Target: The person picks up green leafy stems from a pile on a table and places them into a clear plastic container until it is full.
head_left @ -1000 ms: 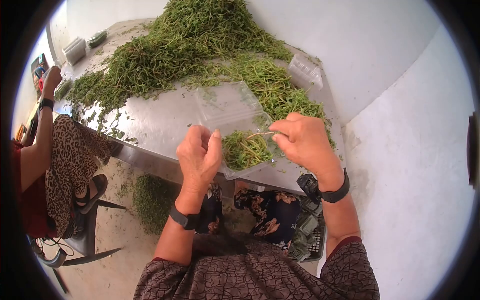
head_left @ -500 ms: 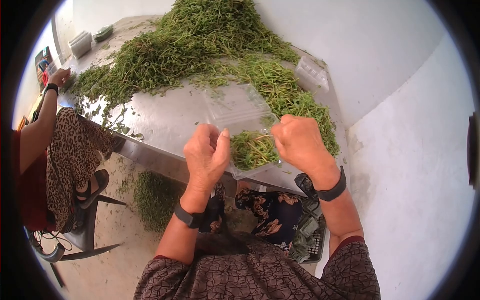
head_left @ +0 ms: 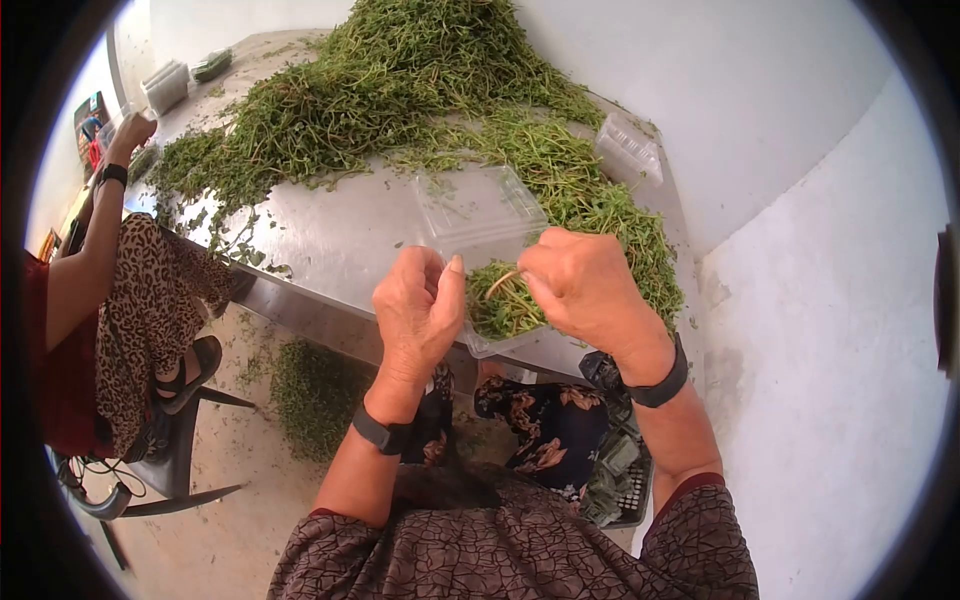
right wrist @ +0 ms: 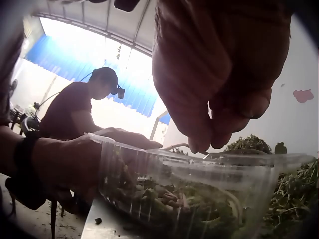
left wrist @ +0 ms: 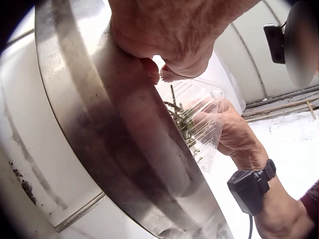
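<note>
From the head view, my left hand (head_left: 415, 310) sits at the near edge of the desk (head_left: 330, 240). Its fingers are curled against the left rim of the clear plastic tray (head_left: 478, 210), whose lid lies open on the far side. My right hand (head_left: 580, 285) hangs over the tray, fingers bunched on a pale stem (head_left: 503, 281) above the green sprigs (head_left: 500, 312) lying in it. The big heap (head_left: 400, 100) lies farther off.

The left wrist view shows my thumb and forefinger pinching the tray's rim. The wall looks thin, and I expect it to buckle if squeezed. A light hold on the stiffer rim seems best to me.

In the right wrist view, my fingertips (right wrist: 199, 142) are closed on the stem just above the tray's wall. I judge the stem to be featherlight, springy and easy to bruise or snap. I would pinch its bare woody end rather than the leaves.
</note>
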`<action>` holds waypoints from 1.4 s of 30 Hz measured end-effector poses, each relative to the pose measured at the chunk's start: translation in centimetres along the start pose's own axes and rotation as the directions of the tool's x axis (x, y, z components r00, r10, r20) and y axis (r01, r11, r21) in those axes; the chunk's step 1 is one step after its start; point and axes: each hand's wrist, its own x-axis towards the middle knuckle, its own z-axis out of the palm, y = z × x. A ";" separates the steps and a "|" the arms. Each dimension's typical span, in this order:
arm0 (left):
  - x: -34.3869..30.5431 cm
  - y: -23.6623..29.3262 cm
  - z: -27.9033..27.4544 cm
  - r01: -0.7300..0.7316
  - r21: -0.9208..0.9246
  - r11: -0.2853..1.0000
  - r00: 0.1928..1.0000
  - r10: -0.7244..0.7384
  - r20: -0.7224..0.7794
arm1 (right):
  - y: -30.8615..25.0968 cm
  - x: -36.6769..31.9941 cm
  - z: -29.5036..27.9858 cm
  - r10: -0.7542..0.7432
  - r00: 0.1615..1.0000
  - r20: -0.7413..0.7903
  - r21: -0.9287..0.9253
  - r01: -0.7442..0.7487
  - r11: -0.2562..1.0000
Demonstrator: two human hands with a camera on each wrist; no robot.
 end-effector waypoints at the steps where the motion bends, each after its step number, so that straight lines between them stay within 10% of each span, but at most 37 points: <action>1: 0.0 0.0 0.0 0.003 -0.006 1.000 1.000 -0.003 0.001 | 0.0 0.1 0.1 -0.033 0.999 0.011 0.008 0.033 0.999; 13: 0.0 0.2 0.0 0.013 -0.017 1.000 1.000 -0.013 0.001 | -0.4 0.4 -4.2 0.292 0.951 -0.106 0.309 -0.247 0.918; 28: 0.0 0.0 0.0 0.003 -0.007 1.000 1.000 -0.003 0.002 | 0.2 0.5 0.1 -0.064 0.994 -0.084 0.078 0.071 0.994; 42: 0.0 0.1 0.0 -0.018 -0.029 0.999 1.000 0.017 -0.014 | 0.4 -0.2 -0.6 0.120 0.990 -0.075 0.195 -0.104 0.975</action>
